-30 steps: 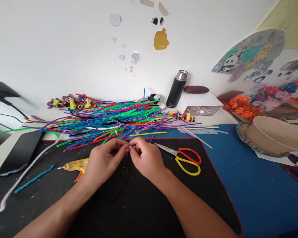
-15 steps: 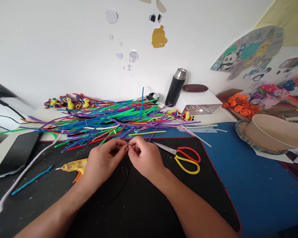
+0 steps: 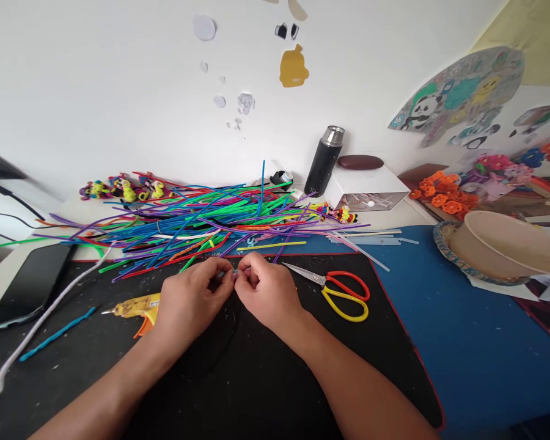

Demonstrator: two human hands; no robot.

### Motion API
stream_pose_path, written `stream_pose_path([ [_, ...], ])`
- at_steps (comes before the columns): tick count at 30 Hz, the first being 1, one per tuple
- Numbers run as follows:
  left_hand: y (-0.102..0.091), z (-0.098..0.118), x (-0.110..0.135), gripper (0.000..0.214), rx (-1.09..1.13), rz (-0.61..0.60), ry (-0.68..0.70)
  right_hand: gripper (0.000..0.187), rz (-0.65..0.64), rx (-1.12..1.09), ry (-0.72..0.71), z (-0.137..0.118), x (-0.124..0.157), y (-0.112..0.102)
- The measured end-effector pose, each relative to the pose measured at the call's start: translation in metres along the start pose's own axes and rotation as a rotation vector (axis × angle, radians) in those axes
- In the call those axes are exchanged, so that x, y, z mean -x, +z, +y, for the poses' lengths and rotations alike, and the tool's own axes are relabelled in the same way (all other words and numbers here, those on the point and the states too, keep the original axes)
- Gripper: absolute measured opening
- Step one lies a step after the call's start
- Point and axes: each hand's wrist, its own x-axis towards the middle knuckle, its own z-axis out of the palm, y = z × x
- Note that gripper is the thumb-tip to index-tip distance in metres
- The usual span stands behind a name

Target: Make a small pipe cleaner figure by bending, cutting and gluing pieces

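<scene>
A small pinkish piece (image 3: 239, 275) is held over the black mat (image 3: 256, 379), near its far edge, between the two hands. Its ends are hidden by the fingers, so it cannot be told which end leads; the short part that shows appears to be laid roughly crosswise, left to right. It is pinched between thumb and forefinger of the left hand (image 3: 190, 299), and from the other side it is gripped by the thumb and bent forefinger of the right hand (image 3: 270, 293); the fingertips of the two hands are brought almost together.

Beyond the fingertips, the mat's red edge is closely followed by a pile of coloured stems (image 3: 211, 217), by which the far side is crowded. On the right, the scissors (image 3: 319, 280) are laid with blades pointed at the right hand and handles turned away. On the left, the glue gun (image 3: 140, 305) is partly covered by the left hand, its nozzle aimed left, with a blue twisted strip (image 3: 57, 334) set farther out. Most room is left on the mat between the forearms, and on the blue surface (image 3: 467, 342) past its right edge
</scene>
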Motion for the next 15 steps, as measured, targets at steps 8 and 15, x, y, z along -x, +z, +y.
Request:
stream_pose_path([
  [8,-0.0040,-0.0014,-0.0019,0.028,0.066,0.004,-0.092,0.007,0.030,-0.258,0.109,-0.0010,-0.0065,-0.0088],
  [15,-0.0088,0.0030,-0.0028,0.030,0.269,0.005,-0.132,0.032,0.008,-0.401,0.157,0.0004,-0.0074,-0.0092],
])
